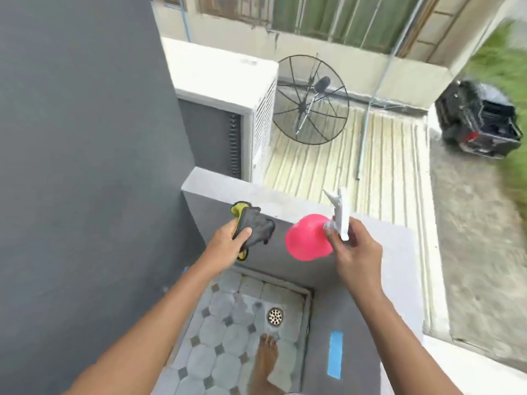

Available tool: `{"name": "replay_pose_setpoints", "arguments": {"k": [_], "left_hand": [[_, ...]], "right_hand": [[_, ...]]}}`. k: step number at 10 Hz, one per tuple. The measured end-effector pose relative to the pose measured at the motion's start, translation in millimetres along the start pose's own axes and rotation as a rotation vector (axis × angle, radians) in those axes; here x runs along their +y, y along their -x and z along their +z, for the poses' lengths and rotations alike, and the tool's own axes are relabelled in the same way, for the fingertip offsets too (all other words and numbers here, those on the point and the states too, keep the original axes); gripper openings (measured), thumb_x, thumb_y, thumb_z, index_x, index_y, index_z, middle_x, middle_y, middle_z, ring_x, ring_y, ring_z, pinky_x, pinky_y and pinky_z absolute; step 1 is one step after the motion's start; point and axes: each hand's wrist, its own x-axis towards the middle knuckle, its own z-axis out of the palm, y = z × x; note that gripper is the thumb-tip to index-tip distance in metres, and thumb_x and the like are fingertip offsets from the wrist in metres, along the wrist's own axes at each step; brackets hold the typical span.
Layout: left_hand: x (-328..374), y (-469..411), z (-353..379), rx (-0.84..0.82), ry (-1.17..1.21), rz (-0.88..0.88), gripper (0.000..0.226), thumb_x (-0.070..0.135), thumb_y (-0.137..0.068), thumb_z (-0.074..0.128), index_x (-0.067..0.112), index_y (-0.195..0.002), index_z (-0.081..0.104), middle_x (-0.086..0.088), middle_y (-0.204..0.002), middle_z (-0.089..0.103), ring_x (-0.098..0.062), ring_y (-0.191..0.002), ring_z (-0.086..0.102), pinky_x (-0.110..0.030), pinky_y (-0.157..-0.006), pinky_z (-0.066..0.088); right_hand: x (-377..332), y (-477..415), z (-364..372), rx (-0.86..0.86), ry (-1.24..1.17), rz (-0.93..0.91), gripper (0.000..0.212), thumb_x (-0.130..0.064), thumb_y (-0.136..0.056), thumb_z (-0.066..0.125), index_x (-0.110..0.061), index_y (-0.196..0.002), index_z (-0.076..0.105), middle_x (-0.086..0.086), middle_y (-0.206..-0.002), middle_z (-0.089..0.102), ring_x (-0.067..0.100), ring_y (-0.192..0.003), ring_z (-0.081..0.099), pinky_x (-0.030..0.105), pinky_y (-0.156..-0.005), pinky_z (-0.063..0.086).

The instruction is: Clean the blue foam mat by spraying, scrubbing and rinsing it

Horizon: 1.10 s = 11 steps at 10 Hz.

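Could not tell where the foam mat lay; noted only a blue strip on the inner face of the low wall. Recorded pink spray bottle tipped sideways in mid-air before the wall, gripped at its white trigger head by right hand, fingers curled round it. Recorded dark cloth with yellow backing clutched in left hand, fingers closed on it, just left of the bottle. Observed below: tiled floor, round drain, bare foot.
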Motion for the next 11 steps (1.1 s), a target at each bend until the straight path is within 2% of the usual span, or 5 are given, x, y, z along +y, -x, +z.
{"name": "replay_pose_setpoints", "arguments": {"k": [3,7,9,10,11], "left_hand": [[24,-147,45,-0.072,-0.26,-0.039,0.028,0.027,-0.104,0.052,0.011,-0.126,0.058,-0.007,-0.117,0.067,-0.027,-0.109,0.061,-0.033,-0.08,0.042],[-3,-168,39,-0.189,-0.395,-0.173,0.054,0.038,-0.098,0.063,0.015,-0.144,0.045,-0.015,-0.141,0.058,-0.032,-0.124,0.057,-0.037,-0.096,0.05],[51,-182,-16,-0.167,-0.629,0.03,0.079,0.062,-0.093,0.058,0.015,-0.154,0.04,-0.007,-0.156,0.046,-0.028,-0.142,0.044,-0.043,-0.112,0.042],[126,-206,-62,-0.08,-0.703,0.219,0.078,0.062,-0.096,0.053,0.014,-0.156,0.039,-0.007,-0.159,0.044,-0.028,-0.146,0.04,-0.046,-0.116,0.038],[233,-224,-101,0.038,-0.713,0.407,0.079,0.065,-0.097,0.048,0.014,-0.156,0.038,-0.009,-0.16,0.043,-0.028,-0.147,0.04,-0.047,-0.118,0.035]], "right_hand": [[27,-123,-5,0.046,0.091,0.125,0.013,-0.031,-0.091,0.072,-0.024,-0.096,0.062,-0.014,-0.079,0.063,-0.005,-0.068,0.059,0.012,-0.057,0.038],[27,-135,6,-0.109,0.276,0.215,0.037,-0.045,-0.083,0.077,-0.025,-0.111,0.063,-0.006,-0.095,0.067,0.015,-0.082,0.064,0.036,-0.072,0.055],[15,-166,-48,-0.535,0.835,0.157,0.071,-0.004,-0.088,0.054,-0.019,-0.155,0.032,0.005,-0.152,0.044,0.024,-0.135,0.046,0.036,-0.101,0.048],[-26,-214,-72,-0.418,0.894,0.051,0.061,-0.004,-0.094,0.045,-0.018,-0.153,0.036,0.009,-0.153,0.043,0.027,-0.138,0.044,0.039,-0.106,0.044],[-98,-273,-87,-0.272,0.84,-0.114,0.051,-0.029,-0.104,0.047,-0.015,-0.152,0.037,0.014,-0.154,0.043,0.032,-0.14,0.042,0.042,-0.113,0.036]]}}
